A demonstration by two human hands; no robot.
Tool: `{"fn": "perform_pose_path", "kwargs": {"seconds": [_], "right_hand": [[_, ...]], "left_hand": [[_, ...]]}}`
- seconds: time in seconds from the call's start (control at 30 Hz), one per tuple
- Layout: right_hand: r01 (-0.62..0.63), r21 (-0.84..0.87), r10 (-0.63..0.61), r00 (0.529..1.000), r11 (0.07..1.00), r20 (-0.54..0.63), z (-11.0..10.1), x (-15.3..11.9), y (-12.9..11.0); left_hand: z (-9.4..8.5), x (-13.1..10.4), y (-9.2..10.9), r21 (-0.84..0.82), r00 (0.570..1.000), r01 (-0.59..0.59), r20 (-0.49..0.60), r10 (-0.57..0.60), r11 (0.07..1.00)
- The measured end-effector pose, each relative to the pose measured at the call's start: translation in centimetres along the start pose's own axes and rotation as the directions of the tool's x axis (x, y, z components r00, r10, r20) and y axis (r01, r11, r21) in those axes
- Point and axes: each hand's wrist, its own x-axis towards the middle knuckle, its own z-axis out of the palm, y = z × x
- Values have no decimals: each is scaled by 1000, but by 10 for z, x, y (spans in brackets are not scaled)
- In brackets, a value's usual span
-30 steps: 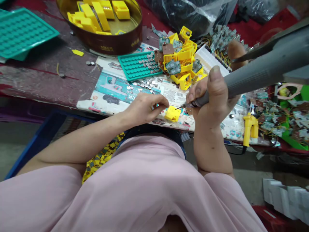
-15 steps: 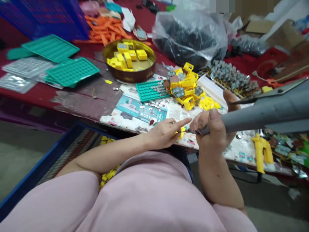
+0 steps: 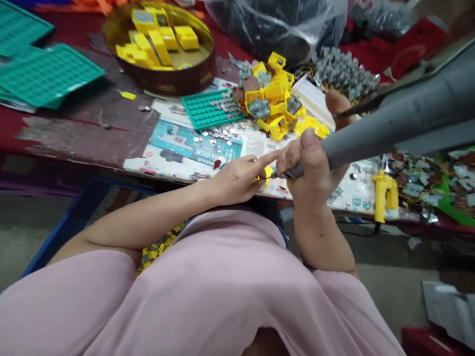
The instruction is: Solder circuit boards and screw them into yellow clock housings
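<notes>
Left hand (image 3: 236, 179): index finger extended toward the right hand's fingertips, the other fingers bent at the case (image 3: 266, 175); whether they pinch it or only steady it, I cannot tell. Right hand (image 3: 314, 160): wrapped around the grey driver (image 3: 374, 129), thumb upward, thin bit directed at the case. Contact of the bit is unclear. The case, small and yellow, is at the near edge of the tabletop (image 3: 72, 129), between the hands and largely hidden by the left. Assessment: it appears to be hard plastic, light, smooth enough to skid under side pressure, and liable to crack or mark if forced. Best hold would be by two opposite side walls, low down, fingertips clear of the bit. The driver looks bulkier and probably heavier; its barrel is the sound place to grip. Beyond the case lie loose cells (image 3: 226, 132), a green tray (image 3: 198, 111) and heaped shells (image 3: 278, 91).
</notes>
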Motion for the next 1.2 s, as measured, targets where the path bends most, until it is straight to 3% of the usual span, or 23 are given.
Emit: {"fn": "perform_pose_path", "kwargs": {"seconds": [0.13,0.27,0.37,0.47,0.73,0.87,0.97,1.2], "right_hand": [[2,-43,-2,1000,999,21,-4,5,8],[-14,-61,13,1000,998,-5,-6,10,14],[-9,-100,7,1000,995,-17,-4,9,16],[16,-24,-16,1000,1000,21,-3,6,18],[36,60,-39,998,998,55,-5,3,20],[-49,-53,53,995,997,79,-4,2,13],[-37,-153,53,994,987,100,-6,2,12],[-83,-267,95,995,960,35,-8,5,15]], "left_hand": [[-7,-1,-9,-21,999,39,-19,-40,999],[-6,-2,-21,-1,991,44,129,-44,999],[1,-3,-23,26,958,172,227,-174,985],[5,-3,-20,85,931,251,253,-265,964],[3,2,-20,124,947,203,227,-227,971],[1,6,-19,159,949,180,232,-214,971],[-1,7,-19,177,950,170,232,-209,969],[-1,3,-19,133,960,130,230,-158,983]]}}
